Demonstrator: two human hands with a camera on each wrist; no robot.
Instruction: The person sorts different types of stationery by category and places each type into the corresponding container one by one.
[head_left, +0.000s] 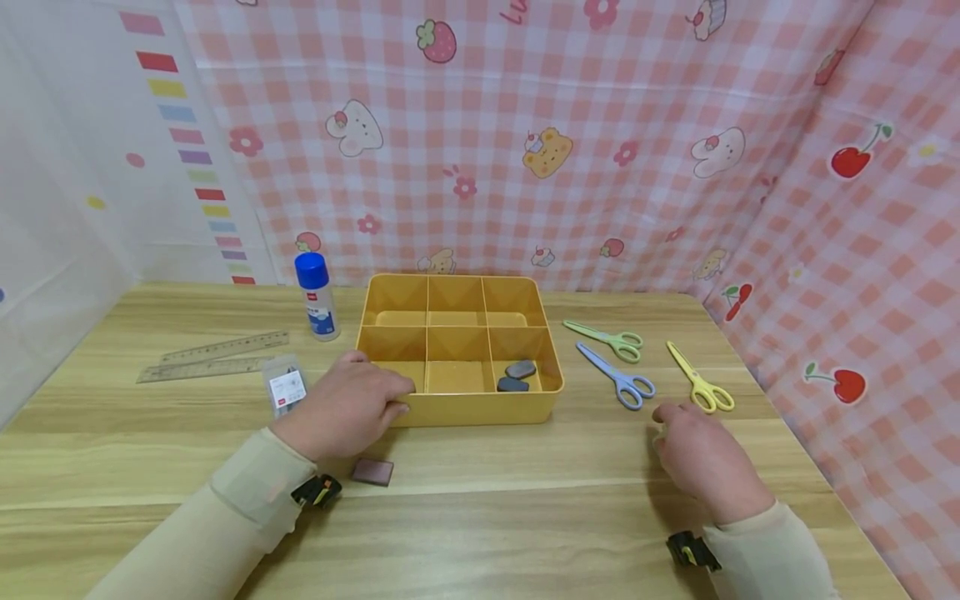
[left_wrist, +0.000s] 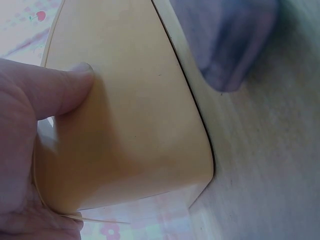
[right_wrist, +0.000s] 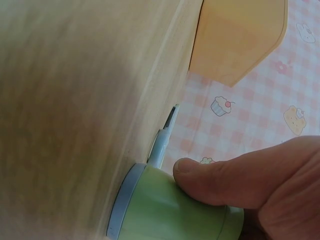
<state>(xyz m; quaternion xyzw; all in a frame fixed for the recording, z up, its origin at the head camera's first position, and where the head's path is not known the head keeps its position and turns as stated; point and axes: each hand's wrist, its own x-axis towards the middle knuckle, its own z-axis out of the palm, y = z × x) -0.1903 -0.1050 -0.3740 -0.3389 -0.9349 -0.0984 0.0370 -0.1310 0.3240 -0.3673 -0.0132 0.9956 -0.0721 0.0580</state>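
Note:
My left hand point(head_left: 348, 408) grips the front left corner of a yellow compartment box point(head_left: 480, 408). In the left wrist view its thumb point(left_wrist: 75, 90) lies on the box's outer wall. Two dark grey oval pieces point(head_left: 520, 368) lie in the front right compartment. A purplish, dark-edged block point(head_left: 372, 472) sits on the table just before the box. On the right, my right hand point(head_left: 705, 458) is low over the table; in its wrist view it holds a green rounded thing with a blue-grey edge point(right_wrist: 170, 210), kind unclear, hidden under the hand in the head view.
Green scissors point(head_left: 622, 343), blue scissors point(head_left: 626, 387) and yellow scissors point(head_left: 705, 392) lie right of the box. To its left are a blue-capped glue bottle point(head_left: 321, 312), two clear rulers point(head_left: 217, 358) and a small labelled packet point(head_left: 287, 387). Patterned cloth point(head_left: 480, 125) hangs behind.

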